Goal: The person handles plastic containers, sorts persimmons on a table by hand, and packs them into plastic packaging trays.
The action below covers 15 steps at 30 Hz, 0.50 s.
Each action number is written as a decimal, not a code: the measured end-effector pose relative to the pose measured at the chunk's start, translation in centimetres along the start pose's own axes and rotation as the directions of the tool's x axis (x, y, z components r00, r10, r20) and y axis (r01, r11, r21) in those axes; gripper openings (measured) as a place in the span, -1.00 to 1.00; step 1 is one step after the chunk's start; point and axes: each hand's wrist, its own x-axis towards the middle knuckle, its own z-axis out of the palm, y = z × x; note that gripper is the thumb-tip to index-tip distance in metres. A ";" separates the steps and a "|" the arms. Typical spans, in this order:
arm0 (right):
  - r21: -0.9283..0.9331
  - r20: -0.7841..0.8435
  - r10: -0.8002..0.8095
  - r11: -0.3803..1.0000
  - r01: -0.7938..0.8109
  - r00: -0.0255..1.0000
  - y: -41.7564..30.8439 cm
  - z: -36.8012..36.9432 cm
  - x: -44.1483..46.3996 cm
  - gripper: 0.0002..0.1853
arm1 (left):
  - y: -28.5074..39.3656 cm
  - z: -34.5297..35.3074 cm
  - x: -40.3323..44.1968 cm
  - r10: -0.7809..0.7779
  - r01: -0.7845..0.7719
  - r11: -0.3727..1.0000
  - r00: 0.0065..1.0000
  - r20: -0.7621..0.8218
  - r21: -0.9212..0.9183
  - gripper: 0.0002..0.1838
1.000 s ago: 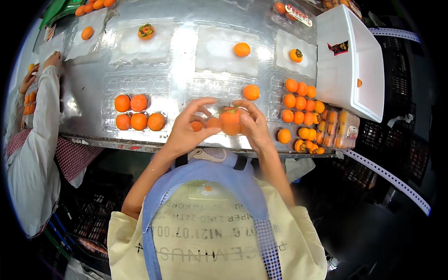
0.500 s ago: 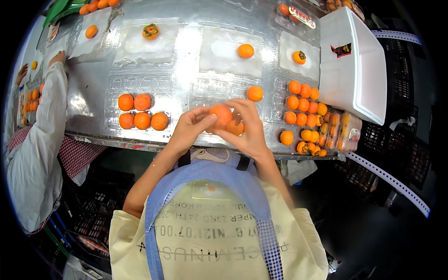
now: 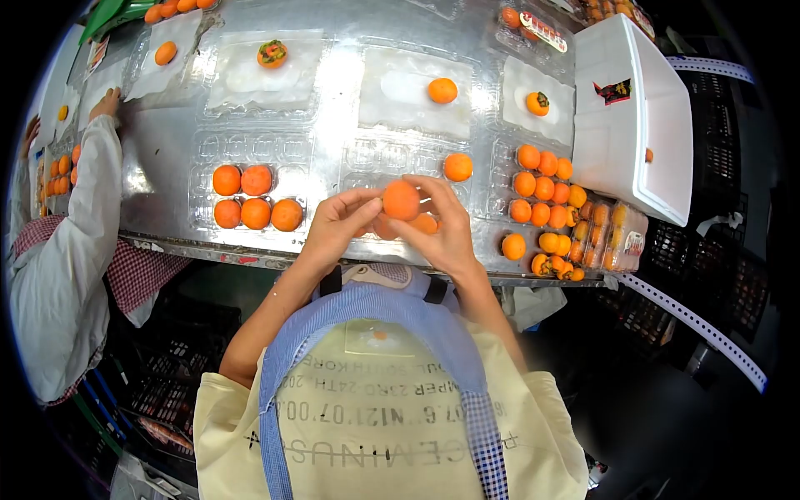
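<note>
An orange persimmon (image 3: pixel 401 200) is held up between my two hands over the near edge of the steel table. My left hand (image 3: pixel 343 223) grips its left side with thumb and fingers. On the opposite side, my right hand (image 3: pixel 448 227) has its fingertips against the fruit. Below it, partly hidden by my hands, more persimmons (image 3: pixel 426 223) lie in a clear plastic tray (image 3: pixel 379 158). A single persimmon (image 3: pixel 457 167) sits toward that tray's right corner. To the left, another clear tray (image 3: pixel 250 150) holds several persimmons (image 3: pixel 257 213) in its near cups.
Several persimmons (image 3: pixel 544 188) fill a tray on the right, beside closed clear packs (image 3: pixel 623 239) and a white foam box (image 3: pixel 667 108). Padded trays (image 3: pixel 267 92) with single fruits line the back. At far left, a co-worker's sleeve (image 3: pixel 75 217) reaches over the table (image 3: pixel 158 183).
The held persimmon has shifted slightly right and up between my fingers, showing more of the fruit beneath. The co-worker's hands have moved slightly. The trays look the same.
</note>
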 end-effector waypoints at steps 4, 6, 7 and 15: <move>0.147 -0.019 0.101 0.984 -0.097 0.995 1.8 -0.5 -0.5 -0.45 | 0.1 -0.4 0.0 0.020 -0.020 0.999 1.000 -0.017 0.030 -0.70; 0.239 -0.081 0.212 0.953 -0.187 0.974 3.2 -2.7 -0.9 -0.44 | 0.2 -1.0 0.1 0.069 -0.064 0.995 0.996 -0.060 0.075 -0.72; 0.290 -0.181 0.204 0.946 -0.146 0.962 5.3 -4.4 -1.3 -0.43 | -0.3 -1.7 0.2 0.110 -0.098 0.988 0.990 -0.092 0.123 -0.72; -0.049 -0.837 -0.011 0.997 -0.055 0.547 3.1 -30.6 1.3 -0.57 | -1.7 -4.6 -0.8 0.289 -0.046 0.618 0.942 -0.172 0.785 -0.71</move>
